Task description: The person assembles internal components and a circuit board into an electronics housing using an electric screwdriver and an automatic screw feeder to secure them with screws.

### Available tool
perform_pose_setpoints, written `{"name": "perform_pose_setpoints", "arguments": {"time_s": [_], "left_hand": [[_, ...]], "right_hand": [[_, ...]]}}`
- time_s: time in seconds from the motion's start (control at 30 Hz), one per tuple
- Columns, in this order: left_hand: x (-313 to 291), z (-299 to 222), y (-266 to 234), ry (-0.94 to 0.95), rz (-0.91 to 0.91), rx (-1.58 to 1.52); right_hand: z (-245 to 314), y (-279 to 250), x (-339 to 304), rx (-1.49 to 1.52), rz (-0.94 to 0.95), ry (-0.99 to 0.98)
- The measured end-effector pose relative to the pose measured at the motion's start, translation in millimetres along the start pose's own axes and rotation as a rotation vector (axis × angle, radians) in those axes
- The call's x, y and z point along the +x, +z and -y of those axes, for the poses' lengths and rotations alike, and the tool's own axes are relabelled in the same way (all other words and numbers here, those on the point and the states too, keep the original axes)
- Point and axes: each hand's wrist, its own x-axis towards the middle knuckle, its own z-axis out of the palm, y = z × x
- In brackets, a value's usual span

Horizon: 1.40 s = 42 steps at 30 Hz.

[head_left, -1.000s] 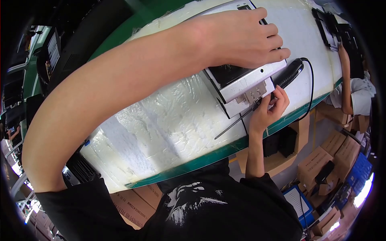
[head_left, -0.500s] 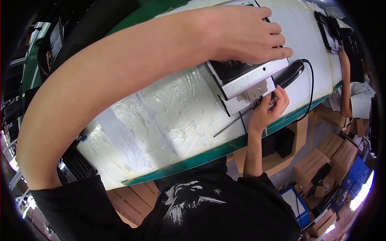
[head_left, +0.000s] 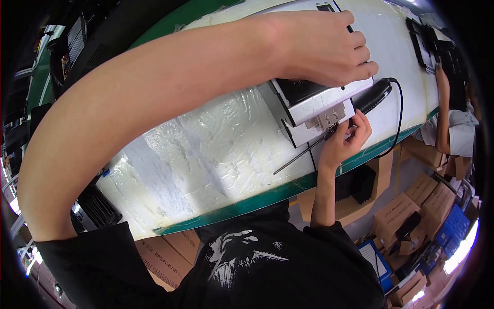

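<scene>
My left hand (head_left: pixel 332 54) reaches over a silver metal case (head_left: pixel 319 103) with a black inside, its fingers curled over the case's far right edge. The forearm and hand hide much of the case. A small metal bracket (head_left: pixel 332 117) with screws sits on its near side. Beside this bracket, my right hand (head_left: pixel 346 141) is closed, thumb and fingers bent around the front of a corded electric screwdriver (head_left: pixel 375 95). The tool's black handle points to the far right. Its long thin shaft (head_left: pixel 296 160) slants toward the near left, over the table. The fingers partly hide where handle and shaft meet.
Clear film covers the white table (head_left: pixel 180 159), which has a green near edge (head_left: pixel 247 207). The black cord (head_left: pixel 399 118) hangs over that edge. Cardboard boxes (head_left: pixel 393 219) stand below at right. At far right, another person's arm (head_left: pixel 442 108) reaches to black parts (head_left: pixel 424 46).
My left hand and the case have shifted slightly right and nearer. My right hand and the screwdriver have hardly moved.
</scene>
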Motion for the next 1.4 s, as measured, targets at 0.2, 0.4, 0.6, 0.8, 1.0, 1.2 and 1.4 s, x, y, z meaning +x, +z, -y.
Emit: {"name": "perform_pose_setpoints", "arguments": {"time_s": [0.2, 0.4, 0.6, 0.8, 1.0, 1.2, 1.4], "left_hand": [[2.2, 3.2, -5.2, 0.059, 0.091, 0.026], [2.5, 1.6, -9.4, 0.023, 0.071, 0.07], [0.3, 7.9, -4.5, 0.061, 0.079, -0.135], [1.3, 4.2, 0.0, 0.024, 0.026, -0.095], [-2.2, 3.2, 5.0, -0.016, -0.095, 0.093], [2.0, -1.6, 1.8, -0.034, -0.079, 0.035], [2.0, -3.9, -2.9, -0.035, -0.033, 0.062]], "right_hand": [[2.6, 1.7, 0.3, 0.006, 0.007, -0.014], [1.3, 0.7, -0.1, 0.02, 0.001, 0.021], [1.1, 0.7, -0.3, 0.026, -0.01, 0.024], [2.3, 1.5, 0.8, 0.01, -0.011, 0.001], [1.9, 2.6, 1.4, 0.006, -0.011, -0.012], [-1.2, -1.5, -1.6, 0.014, -0.014, 0.013], [0.6, -2.5, 0.1, 0.022, -0.008, 0.047]]}}
